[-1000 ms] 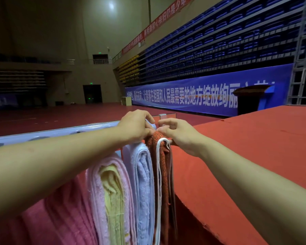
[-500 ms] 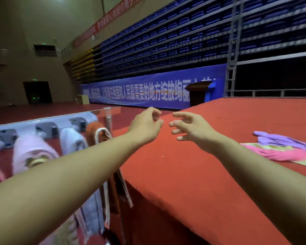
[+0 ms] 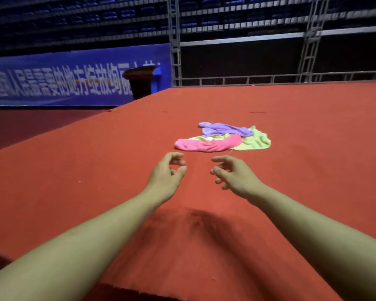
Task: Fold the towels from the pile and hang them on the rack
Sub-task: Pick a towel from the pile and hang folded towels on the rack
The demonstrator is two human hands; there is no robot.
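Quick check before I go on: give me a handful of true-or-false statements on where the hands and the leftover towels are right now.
1. Both hands are empty. True: the left hand and the right hand hang over the red carpet with loosely curled fingers, holding nothing.
2. The purple towel lies on top of the pile. True.
3. The pink towel is at the far side of the pile. False: it is on the near side, closest to the hands.
4. The right hand touches the pink towel. False: bare carpet shows between them.
5. The rack is in view. False: it does not show in this view.
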